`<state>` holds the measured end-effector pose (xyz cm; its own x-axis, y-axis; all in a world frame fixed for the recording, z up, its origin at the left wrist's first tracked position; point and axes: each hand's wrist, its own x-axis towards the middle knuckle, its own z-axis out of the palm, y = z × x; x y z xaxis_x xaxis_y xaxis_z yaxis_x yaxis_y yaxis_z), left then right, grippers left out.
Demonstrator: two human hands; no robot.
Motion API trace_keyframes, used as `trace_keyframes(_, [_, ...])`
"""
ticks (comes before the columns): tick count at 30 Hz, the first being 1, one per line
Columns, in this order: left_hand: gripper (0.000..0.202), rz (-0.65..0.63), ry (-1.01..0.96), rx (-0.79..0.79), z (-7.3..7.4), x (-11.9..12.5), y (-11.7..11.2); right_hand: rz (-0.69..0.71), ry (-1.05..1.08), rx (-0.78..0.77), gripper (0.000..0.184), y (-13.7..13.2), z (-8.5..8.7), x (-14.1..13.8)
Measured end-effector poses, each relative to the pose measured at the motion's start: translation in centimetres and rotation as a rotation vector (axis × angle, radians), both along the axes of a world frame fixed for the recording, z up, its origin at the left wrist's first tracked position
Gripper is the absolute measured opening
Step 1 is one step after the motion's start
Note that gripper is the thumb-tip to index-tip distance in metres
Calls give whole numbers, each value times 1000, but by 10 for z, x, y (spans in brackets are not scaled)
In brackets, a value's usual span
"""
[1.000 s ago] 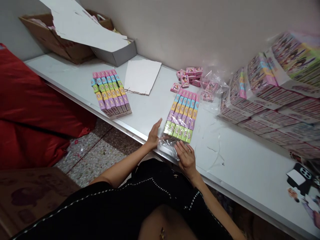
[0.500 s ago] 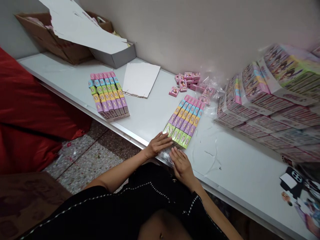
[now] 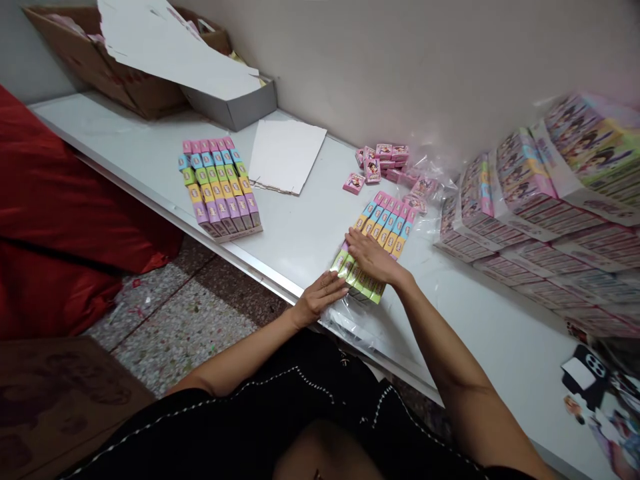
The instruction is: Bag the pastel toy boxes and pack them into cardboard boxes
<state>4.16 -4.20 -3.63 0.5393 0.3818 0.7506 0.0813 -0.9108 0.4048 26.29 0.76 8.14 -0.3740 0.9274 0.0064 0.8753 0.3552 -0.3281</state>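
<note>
On the worktop (image 3: pixel 305 227), the left hand (image 3: pixel 320 300) lies spread against the near end of a block of small striped boxes (image 3: pixel 385 230) while the right hand (image 3: pixel 373 257) presses flat on top, so uneven pressure could skew the rows or rumple the clear plastic bag (image 3: pixel 350 327) beneath.

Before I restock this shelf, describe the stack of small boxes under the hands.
The stack of small boxes is a block of narrow boxes, banded pink, blue, yellow, purple and green. Clear plastic wraps it, bunched at the near end. It lies on the white shelf, right hand on top, left hand at its near corner.
</note>
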Motion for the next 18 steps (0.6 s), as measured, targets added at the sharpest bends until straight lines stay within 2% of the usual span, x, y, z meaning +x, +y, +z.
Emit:
trace_keyframes(3, [51,24,20,14,3,0,-1,-108,-6,38,70,12,4,9])
trace_keyframes(7, [53,21,-4,1,3,-1,-3,-127,-64,-96,72,29,7,14])
trace_keyframes(11, [52,34,-10,24,0,1,-5,-240,-91,-18,72,42,14,13])
trace_keyframes(15, [49,86,-56,58,-3,4,-7,-173,-161,-111,71,55,16,20])
trace_keyframes(16, [49,91,-55,56,-3,4,-7,-181,-151,-99,70,59,15,25])
trace_keyframes(18, [49,98,-41,46,-2,4,-9,-288,-114,-25,70,69,12,39])
